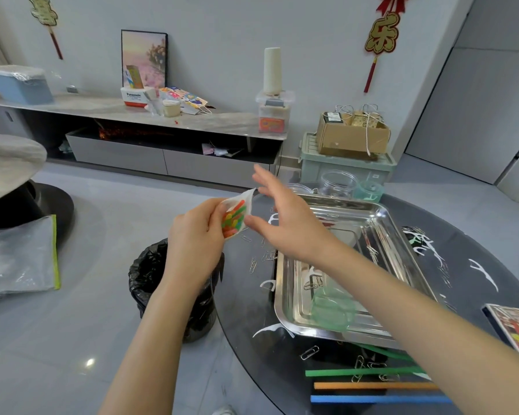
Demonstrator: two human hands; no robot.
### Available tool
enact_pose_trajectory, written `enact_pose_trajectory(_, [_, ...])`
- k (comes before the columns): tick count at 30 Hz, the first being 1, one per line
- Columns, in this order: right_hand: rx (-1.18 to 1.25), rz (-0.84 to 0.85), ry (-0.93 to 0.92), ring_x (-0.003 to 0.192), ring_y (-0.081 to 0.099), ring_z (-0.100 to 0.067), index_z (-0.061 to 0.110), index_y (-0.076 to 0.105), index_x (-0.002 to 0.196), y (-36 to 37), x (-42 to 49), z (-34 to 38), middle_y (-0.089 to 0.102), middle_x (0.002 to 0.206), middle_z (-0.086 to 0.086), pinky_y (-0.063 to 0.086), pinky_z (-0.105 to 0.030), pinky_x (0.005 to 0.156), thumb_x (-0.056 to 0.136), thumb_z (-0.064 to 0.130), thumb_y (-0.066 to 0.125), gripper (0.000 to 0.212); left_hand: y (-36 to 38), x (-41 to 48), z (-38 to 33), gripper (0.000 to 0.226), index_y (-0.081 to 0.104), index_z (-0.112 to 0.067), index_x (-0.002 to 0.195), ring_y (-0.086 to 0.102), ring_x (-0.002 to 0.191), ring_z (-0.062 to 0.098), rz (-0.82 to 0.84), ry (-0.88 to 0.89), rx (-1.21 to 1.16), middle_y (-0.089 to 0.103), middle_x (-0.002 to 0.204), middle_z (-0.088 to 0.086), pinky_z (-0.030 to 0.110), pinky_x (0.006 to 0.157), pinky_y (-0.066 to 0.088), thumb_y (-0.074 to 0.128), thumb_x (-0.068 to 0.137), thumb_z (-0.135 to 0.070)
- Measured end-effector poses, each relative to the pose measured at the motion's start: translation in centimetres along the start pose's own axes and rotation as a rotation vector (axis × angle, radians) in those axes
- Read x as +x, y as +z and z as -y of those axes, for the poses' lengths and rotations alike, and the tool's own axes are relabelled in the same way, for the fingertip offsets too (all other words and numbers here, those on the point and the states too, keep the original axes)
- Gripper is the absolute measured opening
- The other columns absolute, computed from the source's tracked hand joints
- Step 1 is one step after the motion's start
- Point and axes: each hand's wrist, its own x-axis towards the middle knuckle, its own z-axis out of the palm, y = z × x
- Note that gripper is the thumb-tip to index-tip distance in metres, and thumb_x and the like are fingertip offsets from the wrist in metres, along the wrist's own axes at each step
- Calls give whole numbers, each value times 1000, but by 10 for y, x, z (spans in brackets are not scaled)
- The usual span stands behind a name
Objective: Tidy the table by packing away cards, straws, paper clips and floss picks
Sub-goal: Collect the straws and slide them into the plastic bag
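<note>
Left hand [197, 235] pinched a small bag [235, 215] of coloured pieces beyond the table's [282, 378] left edge; right hand [285, 223], fingers spread, reached for its mouth.

straws [363, 372]: green, orange, blue
tray [342, 205]: silver
table [252, 369]: black
floss picks [483, 272]: white
bin bag [150, 274]: black
pouch [234, 220]: clear; red, orange, green inside

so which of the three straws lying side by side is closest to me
The blue straw. It lies nearest you, with the orange straw just beyond it and the green straw farther still.
</note>
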Motion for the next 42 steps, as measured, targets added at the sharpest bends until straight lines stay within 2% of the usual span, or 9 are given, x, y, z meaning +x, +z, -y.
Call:
enact_pose_trajectory(4, [-159,-56,-129,92,63,-12,10,68,105,-4,20,1,68,104,-4,52,-28,83,89,12,63,17,-5,2,5,24,70,-22,109,61,82,16,50,10,45,66,84,-7,33,72,49,49,98,-20])
enact_pose_trajectory(9, [-149,-158,-82,77,65,-19,6,69,84,-11,30,-5,70,80,-5,52,-32,79,85,-3,57,15,-6,4,16,23,70,-20,105,61,79,22,106,30,136,70,83,3,35,69,48,48,98,-23])
enact_pose_trajectory(13, [-216,-92,13,88,65,-17,9,68,102,-20,23,-22,70,94,-2,50,-26,85,90,3,54,20,-7,12,23,25,69,-19,106,62,80,23,24,-27,113,70,84,2,35,69,48,46,99,-23])
enact_pose_trajectory(16, [-496,172,227,102,59,-20,16,56,124,-7,8,-46,64,111,-2,48,-35,89,90,33,60,38,-6,17,25,25,68,-19,108,63,82,23,2,-29,61,70,86,1,39,72,51,45,99,-24])
enact_pose_trajectory(18, [-553,204,371,101,58,-23,16,48,122,7,-3,-57,63,104,-4,47,-36,85,87,45,61,48,-2,19,24,25,68,-20,106,61,79,27,16,-2,70,69,82,3,43,71,50,44,99,-25])
enact_pose_trajectory(24, [-451,157,474,95,59,-35,2,32,125,37,-6,-61,62,95,-14,44,-35,75,86,21,58,51,6,23,20,28,65,-15,105,58,83,31,77,7,118,67,87,8,46,74,48,39,100,-23])
enact_pose_trajectory(33, [-374,64,475,64,49,-14,25,37,123,18,-24,-57,52,65,5,40,-28,61,84,14,55,43,6,30,25,29,65,-18,108,57,87,30,83,4,85,67,90,8,45,77,47,37,100,-23])
enact_pose_trajectory(39, [-674,210,419,72,53,-26,15,41,122,32,-14,-59,56,69,-7,42,-33,69,82,3,46,42,9,31,28,27,63,-19,106,57,88,35,124,-8,137,66,93,9,46,78,48,38,99,-22])
enact_pose_trajectory(42, [-865,234,419,86,54,-36,5,51,105,43,-8,-57,55,95,-14,38,-35,71,83,4,43,24,9,29,26,23,62,-20,103,57,86,34,125,-6,157,65,91,8,46,77,48,40,97,-19])
